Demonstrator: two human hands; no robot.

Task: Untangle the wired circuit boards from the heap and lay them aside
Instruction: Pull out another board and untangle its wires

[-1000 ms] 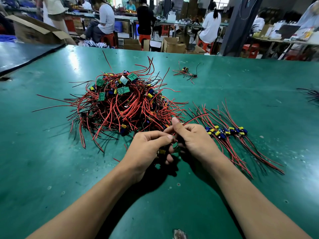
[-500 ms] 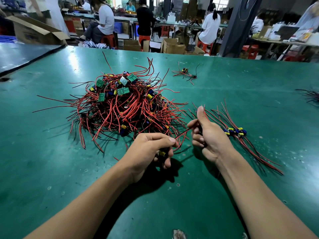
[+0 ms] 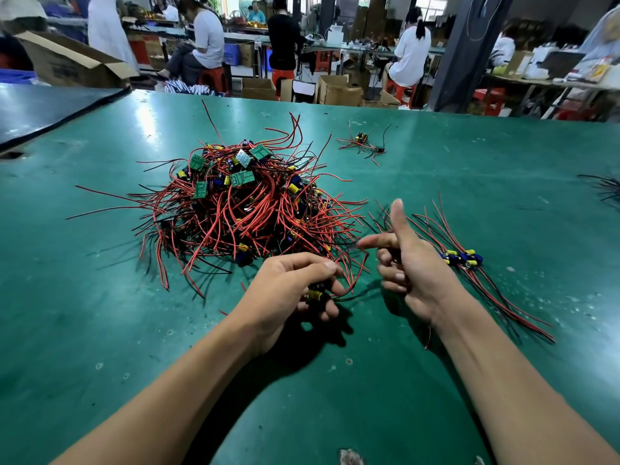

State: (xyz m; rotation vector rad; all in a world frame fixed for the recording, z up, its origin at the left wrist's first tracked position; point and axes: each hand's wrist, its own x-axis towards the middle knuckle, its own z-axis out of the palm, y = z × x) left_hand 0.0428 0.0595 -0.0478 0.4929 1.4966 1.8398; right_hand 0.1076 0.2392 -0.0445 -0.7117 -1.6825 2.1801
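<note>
In the left hand (image 3: 288, 290): one wired board (image 3: 315, 294), fingers curled round it. The right hand (image 3: 414, 266) has pulled away sideways, thumb up, grip on any lead unclear, so the board's probably free. Just beyond the left hand: one heap (image 3: 248, 209). Just right of the right hand: one laid-aside bundle (image 3: 463, 258) — board count unreadable. Far ahead: one stray cluster (image 3: 362, 142).

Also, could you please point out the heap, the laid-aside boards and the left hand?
heap (image 3: 248, 213): head view, red wires at its middle.
laid-aside boards (image 3: 464, 257): head view, blue and yellow components.
left hand (image 3: 281, 290): head view, back of hand.
</note>
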